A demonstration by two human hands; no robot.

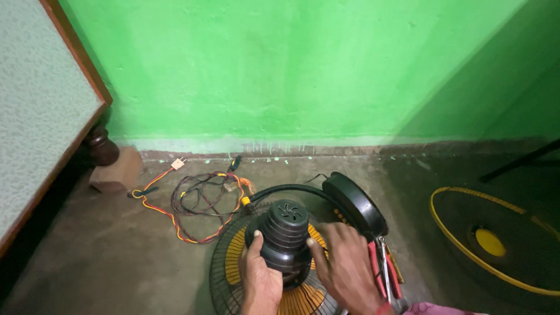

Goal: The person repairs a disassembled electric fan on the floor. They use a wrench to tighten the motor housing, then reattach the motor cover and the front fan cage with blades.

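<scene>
Head view: my left hand point(261, 281) wraps its fingers around the black fan motor housing point(285, 233), which stands on the wire fan guard point(224, 274) on the floor. My right hand point(347, 268) rests fingers together against the housing's right side, red-handled pliers point(382, 271) just beside it.

No packages, labels, signs or screens visible.
</scene>
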